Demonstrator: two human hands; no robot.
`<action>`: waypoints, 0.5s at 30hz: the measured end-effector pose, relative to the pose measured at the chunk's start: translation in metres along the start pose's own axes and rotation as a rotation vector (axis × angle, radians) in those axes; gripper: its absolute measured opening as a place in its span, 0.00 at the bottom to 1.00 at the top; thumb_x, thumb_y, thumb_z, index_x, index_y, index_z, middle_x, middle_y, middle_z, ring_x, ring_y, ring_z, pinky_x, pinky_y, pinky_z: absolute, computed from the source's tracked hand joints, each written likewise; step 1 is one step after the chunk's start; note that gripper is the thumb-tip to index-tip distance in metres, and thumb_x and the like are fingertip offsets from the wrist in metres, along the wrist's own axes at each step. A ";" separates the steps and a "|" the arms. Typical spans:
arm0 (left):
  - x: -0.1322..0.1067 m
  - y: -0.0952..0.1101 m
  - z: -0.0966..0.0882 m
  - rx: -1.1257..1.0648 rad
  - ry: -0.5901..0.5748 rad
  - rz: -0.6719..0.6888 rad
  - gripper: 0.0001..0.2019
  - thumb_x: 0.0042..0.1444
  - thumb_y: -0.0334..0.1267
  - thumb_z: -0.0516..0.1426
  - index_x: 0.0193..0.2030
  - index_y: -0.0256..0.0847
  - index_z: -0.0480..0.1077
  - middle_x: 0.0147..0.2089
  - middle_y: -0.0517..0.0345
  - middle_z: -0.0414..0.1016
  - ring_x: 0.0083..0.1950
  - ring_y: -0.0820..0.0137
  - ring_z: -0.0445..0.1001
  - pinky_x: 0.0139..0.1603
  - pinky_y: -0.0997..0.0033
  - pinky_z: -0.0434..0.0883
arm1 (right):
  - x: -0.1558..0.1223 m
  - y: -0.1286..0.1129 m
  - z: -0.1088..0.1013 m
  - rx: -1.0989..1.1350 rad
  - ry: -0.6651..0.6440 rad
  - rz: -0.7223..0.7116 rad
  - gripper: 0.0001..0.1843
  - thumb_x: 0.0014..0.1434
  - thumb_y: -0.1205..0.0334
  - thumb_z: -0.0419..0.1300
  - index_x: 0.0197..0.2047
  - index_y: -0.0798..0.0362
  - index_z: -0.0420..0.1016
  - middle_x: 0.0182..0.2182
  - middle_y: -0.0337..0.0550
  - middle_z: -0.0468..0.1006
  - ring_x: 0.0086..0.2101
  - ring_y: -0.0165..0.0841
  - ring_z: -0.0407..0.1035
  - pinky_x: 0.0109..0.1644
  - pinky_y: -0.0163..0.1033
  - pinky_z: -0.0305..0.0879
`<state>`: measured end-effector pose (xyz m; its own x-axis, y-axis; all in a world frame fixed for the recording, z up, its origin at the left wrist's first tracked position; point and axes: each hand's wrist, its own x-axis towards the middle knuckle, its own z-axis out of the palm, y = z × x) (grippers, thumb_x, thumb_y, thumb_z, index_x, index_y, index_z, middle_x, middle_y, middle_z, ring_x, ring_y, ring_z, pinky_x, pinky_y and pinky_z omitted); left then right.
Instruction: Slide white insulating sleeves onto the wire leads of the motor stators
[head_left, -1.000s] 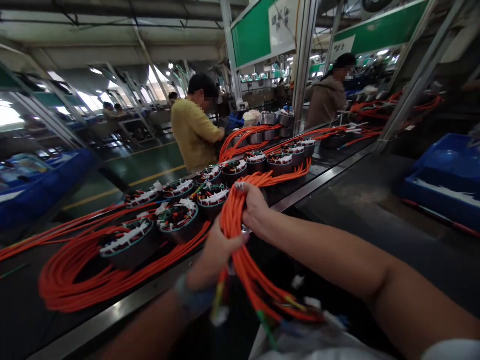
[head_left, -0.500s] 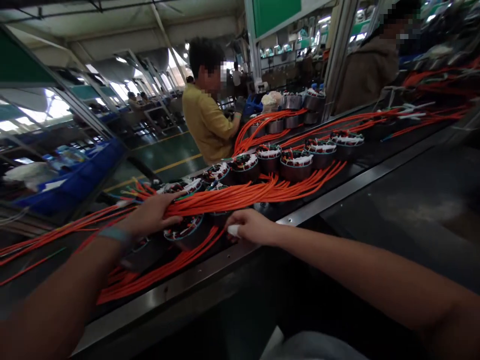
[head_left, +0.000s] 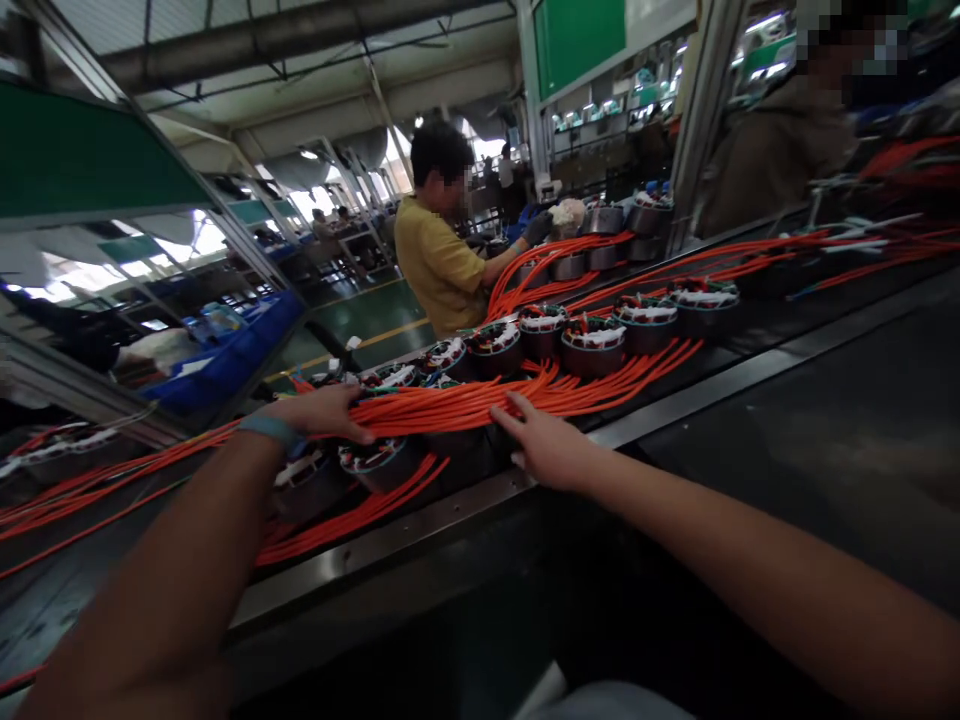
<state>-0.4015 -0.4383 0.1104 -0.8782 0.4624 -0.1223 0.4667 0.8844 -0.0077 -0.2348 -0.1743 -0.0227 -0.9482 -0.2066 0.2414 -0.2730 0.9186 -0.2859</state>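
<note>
A thick bundle of orange cables [head_left: 457, 405] lies across several round motor stators with white-tied windings. My left hand [head_left: 326, 410], a blue-green band at its wrist, is closed round the bundle's left end, thumb on the near side. Fingers apart, my right hand [head_left: 551, 445] touches the near edge of the bundle further right with its fingertips. Just below my left hand sits a near stator [head_left: 379, 465]. Another stator [head_left: 592, 345] stands behind the cables' right part. The far side of my left fingers is partly hidden.
A metal rail [head_left: 465, 505] edges the dark conveyor [head_left: 675, 400] on my side. Across it, a co-worker in a yellow shirt [head_left: 439, 260] bends over stators with orange cables. Another person [head_left: 780, 150] is at right. A blue bin [head_left: 225, 360] stands at left.
My right hand has risen from below the bundle to its near edge, and its curled fingers have spread. My left hand stays on the cables. The view has shifted, and the co-worker's arm reaches further right.
</note>
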 end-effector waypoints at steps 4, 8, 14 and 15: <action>-0.007 0.071 -0.039 0.330 0.061 -0.014 0.25 0.37 0.55 0.60 0.29 0.30 0.74 0.35 0.39 0.76 0.42 0.41 0.72 0.42 0.43 0.65 | -0.054 -0.018 -0.018 -0.001 -0.007 -0.076 0.38 0.53 0.64 0.58 0.65 0.54 0.51 0.65 0.60 0.44 0.49 0.45 0.66 0.46 0.46 0.68; -0.001 0.207 -0.046 0.439 0.295 0.692 0.29 0.47 0.52 0.56 0.56 0.43 0.66 0.52 0.50 0.73 0.50 0.49 0.71 0.47 0.53 0.66 | -0.113 -0.028 -0.046 0.002 0.009 -0.071 0.30 0.55 0.57 0.57 0.60 0.55 0.59 0.62 0.57 0.55 0.43 0.42 0.70 0.42 0.45 0.70; -0.040 0.414 0.021 0.280 0.000 1.808 0.25 0.53 0.41 0.58 0.59 0.49 0.63 0.50 0.53 0.74 0.50 0.57 0.71 0.51 0.59 0.64 | -0.265 -0.023 -0.086 0.052 0.327 0.464 0.24 0.57 0.64 0.53 0.58 0.55 0.64 0.56 0.50 0.66 0.52 0.38 0.65 0.53 0.41 0.65; -0.051 0.440 0.033 0.277 -0.041 1.924 0.25 0.53 0.41 0.58 0.59 0.47 0.63 0.49 0.52 0.74 0.49 0.58 0.71 0.51 0.59 0.64 | -0.298 -0.027 -0.089 0.029 0.430 0.606 0.23 0.57 0.66 0.52 0.57 0.54 0.65 0.55 0.49 0.68 0.52 0.36 0.65 0.54 0.41 0.64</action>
<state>-0.1474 -0.0749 0.0809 0.7461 0.6420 -0.1764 0.6539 -0.7565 0.0127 0.0697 -0.1079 -0.0044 -0.7884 0.4892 0.3730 0.2679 0.8189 -0.5076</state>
